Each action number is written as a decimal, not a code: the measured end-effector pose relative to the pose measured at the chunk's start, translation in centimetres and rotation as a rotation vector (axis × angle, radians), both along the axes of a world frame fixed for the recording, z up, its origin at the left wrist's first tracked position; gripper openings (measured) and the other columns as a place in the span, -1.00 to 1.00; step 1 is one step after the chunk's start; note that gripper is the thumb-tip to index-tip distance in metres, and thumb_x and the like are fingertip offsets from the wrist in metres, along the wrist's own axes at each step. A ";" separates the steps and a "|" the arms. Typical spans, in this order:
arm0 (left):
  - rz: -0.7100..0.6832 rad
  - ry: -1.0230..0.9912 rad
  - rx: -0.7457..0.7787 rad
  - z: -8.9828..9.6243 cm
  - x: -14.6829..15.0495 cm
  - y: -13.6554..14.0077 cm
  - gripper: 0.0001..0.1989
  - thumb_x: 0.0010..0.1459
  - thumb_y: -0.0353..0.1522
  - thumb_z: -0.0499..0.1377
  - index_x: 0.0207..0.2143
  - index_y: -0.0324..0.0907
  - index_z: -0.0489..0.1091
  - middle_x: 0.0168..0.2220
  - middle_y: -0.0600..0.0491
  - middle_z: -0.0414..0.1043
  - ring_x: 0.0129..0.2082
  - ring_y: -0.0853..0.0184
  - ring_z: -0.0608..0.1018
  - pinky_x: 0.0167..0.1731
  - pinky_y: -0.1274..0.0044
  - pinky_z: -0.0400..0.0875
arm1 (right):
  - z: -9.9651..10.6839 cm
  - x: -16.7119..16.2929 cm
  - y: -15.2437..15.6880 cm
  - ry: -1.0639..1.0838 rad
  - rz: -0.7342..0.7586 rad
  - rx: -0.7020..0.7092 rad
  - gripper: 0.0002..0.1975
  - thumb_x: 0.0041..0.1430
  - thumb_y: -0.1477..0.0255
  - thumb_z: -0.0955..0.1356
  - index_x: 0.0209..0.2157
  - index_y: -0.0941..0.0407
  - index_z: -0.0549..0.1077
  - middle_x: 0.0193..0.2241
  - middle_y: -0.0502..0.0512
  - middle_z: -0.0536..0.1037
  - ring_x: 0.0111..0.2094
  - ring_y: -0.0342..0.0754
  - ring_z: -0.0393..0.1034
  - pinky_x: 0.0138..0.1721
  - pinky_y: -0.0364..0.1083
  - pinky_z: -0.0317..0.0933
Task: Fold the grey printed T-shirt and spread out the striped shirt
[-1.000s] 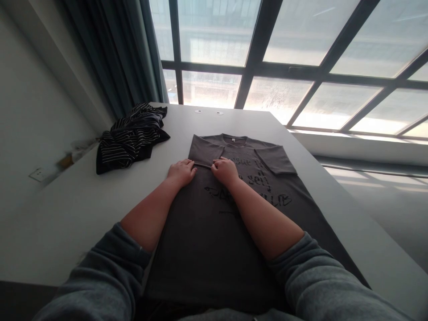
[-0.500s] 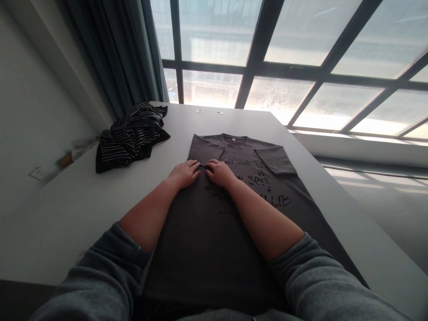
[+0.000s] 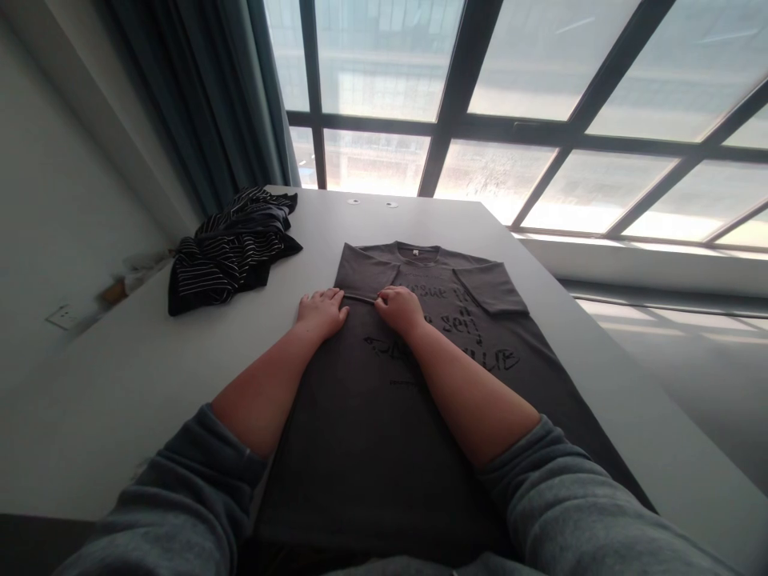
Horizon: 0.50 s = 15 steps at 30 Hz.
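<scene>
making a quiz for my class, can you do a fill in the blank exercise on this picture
1. Both hands, the left hand and the right hand, rest on a dark grey ____.
2. The black cloth with thin white ____ lies bunched to the left.
3. Both lie on a white ____.
4. Behind the table is a large ____.

Missing words: t-shirt; stripes; table; window

I stand in a high-rise room: a plain white worktop [image 3: 108, 400], tall dark-framed windows [image 3: 480, 120], grey-green curtains [image 3: 198, 104], buildings outside.
</scene>
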<state>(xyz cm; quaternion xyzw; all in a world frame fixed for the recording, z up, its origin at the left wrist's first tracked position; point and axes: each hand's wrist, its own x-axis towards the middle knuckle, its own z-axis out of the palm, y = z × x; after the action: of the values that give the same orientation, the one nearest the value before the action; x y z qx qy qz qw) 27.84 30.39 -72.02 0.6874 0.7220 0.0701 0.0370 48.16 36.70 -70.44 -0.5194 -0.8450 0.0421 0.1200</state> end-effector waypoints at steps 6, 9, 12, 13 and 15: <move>-0.026 0.004 0.002 -0.5 -0.1 -0.2 -0.40 0.42 -0.13 -0.07 0.43 -0.06 0.20 0.48 -0.05 0.10 0.42 0.04 0.26 0.41 0.07 0.12 | -0.7 0.2 0.5 0.058 0.013 -0.016 -0.64 0.38 0.33 0.24 -0.08 0.12 0.65 -0.03 0.14 0.59 0.05 -0.08 0.43 0.20 -0.16 0.24; -0.039 0.013 -0.004 -0.8 -0.2 -0.3 -0.39 0.43 -0.14 -0.08 0.45 -0.08 0.17 0.50 -0.05 0.05 0.46 0.03 0.20 0.42 0.03 0.08 | -0.8 0.3 0.6 0.092 0.030 -0.026 -0.69 0.36 0.37 0.26 -0.11 0.14 0.63 -0.02 0.12 0.57 0.03 -0.10 0.41 0.21 -0.17 0.23; -0.040 0.026 -0.011 -0.9 -0.2 -0.3 -0.38 0.43 -0.14 -0.09 0.46 -0.07 0.17 0.51 -0.04 0.02 0.48 0.02 0.15 0.43 0.02 0.05 | -0.9 0.5 0.6 0.104 0.069 -0.030 -0.73 0.34 0.41 0.27 -0.13 0.14 0.60 -0.03 0.10 0.55 0.00 -0.12 0.41 0.17 -0.18 0.25; -0.039 0.029 -0.014 -0.9 -0.2 -0.3 -0.38 0.43 -0.14 -0.10 0.46 -0.07 0.16 0.51 -0.04 0.00 0.49 0.02 0.14 0.43 0.01 0.04 | -1.0 0.5 0.6 0.108 0.076 -0.028 -0.74 0.34 0.41 0.28 -0.13 0.14 0.60 -0.04 0.09 0.55 0.00 -0.13 0.41 0.16 -0.19 0.25; -0.041 0.032 -0.022 -0.8 -0.2 -0.4 -0.38 0.44 -0.13 -0.11 0.47 -0.09 0.15 0.51 -0.04 -0.02 0.49 0.02 0.13 0.43 0.00 0.03 | -1.1 0.4 0.6 0.118 0.076 -0.025 -0.75 0.35 0.40 0.28 -0.13 0.14 0.59 -0.03 0.09 0.55 0.01 -0.13 0.42 0.17 -0.19 0.25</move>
<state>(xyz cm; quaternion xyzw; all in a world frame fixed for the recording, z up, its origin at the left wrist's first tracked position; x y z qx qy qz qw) 27.59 30.04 -72.84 0.7027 0.7089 0.0502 0.0345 48.57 37.35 -71.52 -0.4848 -0.8551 0.0879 0.1614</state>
